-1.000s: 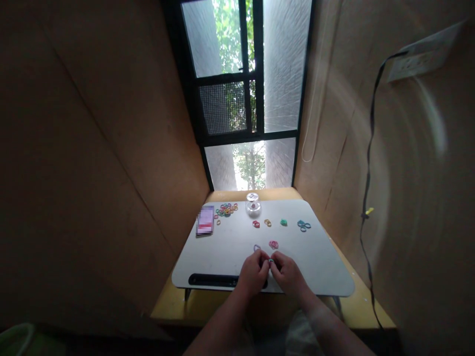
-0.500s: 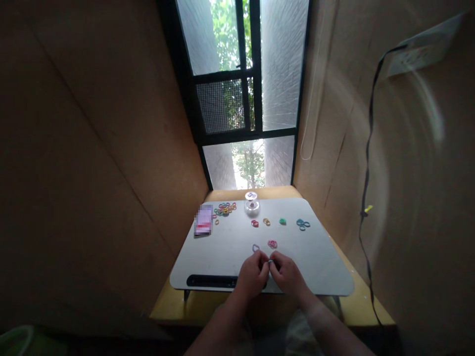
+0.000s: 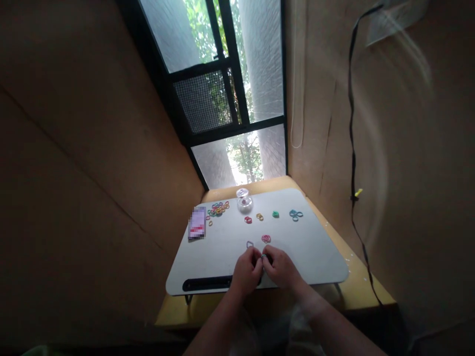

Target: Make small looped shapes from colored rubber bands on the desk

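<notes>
My left hand point(image 3: 246, 270) and my right hand point(image 3: 281, 267) meet over the front of a white lap table point(image 3: 311, 257). Fingertips of both are pinched on a small bluish-green elastic band point(image 3: 263, 255), mostly hidden between them. Just beyond my left fingers lies a pale lavender band point(image 3: 250, 244). A pile of pink bands point(image 3: 266, 239) sits beyond my right fingers. Farther back, small groups lie in a row: red bands point(image 3: 248, 220), yellow bands point(image 3: 260, 216), green bands point(image 3: 275, 214) and blue bands point(image 3: 296, 214).
A mixed heap of coloured bands point(image 3: 218, 209) lies at the back left, near a pixelated flat pink-purple item point(image 3: 197, 222). A clear round container point(image 3: 245, 203) stands at the back. The table has a black slot point(image 3: 207, 283) along its front. A dark cable point(image 3: 352, 148) hangs at right.
The view has tilted and shifted, so the scene sits a little to the left. Both hands still pinch the band, which now shows less between the fingers.
</notes>
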Available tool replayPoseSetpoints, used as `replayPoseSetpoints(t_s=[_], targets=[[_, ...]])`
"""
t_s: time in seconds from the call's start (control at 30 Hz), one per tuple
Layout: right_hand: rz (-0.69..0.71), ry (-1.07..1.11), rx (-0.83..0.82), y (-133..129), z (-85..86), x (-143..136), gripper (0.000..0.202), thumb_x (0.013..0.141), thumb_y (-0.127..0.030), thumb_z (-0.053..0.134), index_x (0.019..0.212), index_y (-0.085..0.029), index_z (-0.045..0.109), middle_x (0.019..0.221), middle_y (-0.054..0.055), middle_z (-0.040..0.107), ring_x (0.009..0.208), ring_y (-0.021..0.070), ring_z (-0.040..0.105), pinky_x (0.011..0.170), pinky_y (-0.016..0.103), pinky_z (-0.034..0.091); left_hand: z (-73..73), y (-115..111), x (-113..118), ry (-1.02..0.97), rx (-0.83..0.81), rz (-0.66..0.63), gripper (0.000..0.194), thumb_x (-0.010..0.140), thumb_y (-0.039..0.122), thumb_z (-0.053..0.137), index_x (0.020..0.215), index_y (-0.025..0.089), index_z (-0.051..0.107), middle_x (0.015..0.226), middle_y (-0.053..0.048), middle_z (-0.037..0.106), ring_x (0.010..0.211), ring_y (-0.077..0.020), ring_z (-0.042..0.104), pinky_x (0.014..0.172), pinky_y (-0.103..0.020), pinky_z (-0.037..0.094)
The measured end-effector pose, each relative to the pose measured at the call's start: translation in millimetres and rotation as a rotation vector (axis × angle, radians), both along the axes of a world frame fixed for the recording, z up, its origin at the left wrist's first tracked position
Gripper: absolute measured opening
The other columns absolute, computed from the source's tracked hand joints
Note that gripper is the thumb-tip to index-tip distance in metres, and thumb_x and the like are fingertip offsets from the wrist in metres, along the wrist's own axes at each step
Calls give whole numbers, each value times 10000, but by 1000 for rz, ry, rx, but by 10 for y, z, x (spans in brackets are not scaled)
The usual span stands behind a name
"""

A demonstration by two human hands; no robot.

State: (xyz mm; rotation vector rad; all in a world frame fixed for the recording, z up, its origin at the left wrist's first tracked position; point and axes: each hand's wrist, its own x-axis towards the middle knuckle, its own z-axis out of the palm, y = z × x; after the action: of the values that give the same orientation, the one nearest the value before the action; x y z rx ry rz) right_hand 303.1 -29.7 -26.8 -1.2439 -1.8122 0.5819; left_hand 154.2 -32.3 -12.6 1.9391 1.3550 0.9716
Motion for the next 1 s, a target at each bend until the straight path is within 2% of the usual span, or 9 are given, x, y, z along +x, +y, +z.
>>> replayPoseSetpoints(t_s=[0.4, 0.77, 1.0], targets=[[16, 37, 5, -17, 6, 7, 119, 827, -192, 476, 713, -202, 511, 647, -24, 535, 601, 127, 469, 582, 240, 323, 12, 7, 5, -55, -7, 11, 58, 838, 198, 517, 789, 181, 543, 714, 13, 575, 668, -136, 521, 646, -248, 369], [-2, -6, 11, -30, -11, -20, 141, 833, -212, 477, 694, -200, 500, 634, -25, 534, 591, 128, 468, 570, 247, 314, -57, 18, -46, -105, 4, 11, 63, 834, 204, 514, 776, 185, 534, 687, 23, 549, 644, -129, 504, 625, -241, 357], [-18, -27, 4, -33, -23, -36, 148, 839, -220, 474, 691, -206, 479, 625, -24, 540, 590, 133, 485, 570, 242, 327, -35, 7, -61, -124, -8, 11, 68, 820, 214, 531, 759, 183, 533, 662, 30, 538, 622, -121, 488, 612, -235, 352]])
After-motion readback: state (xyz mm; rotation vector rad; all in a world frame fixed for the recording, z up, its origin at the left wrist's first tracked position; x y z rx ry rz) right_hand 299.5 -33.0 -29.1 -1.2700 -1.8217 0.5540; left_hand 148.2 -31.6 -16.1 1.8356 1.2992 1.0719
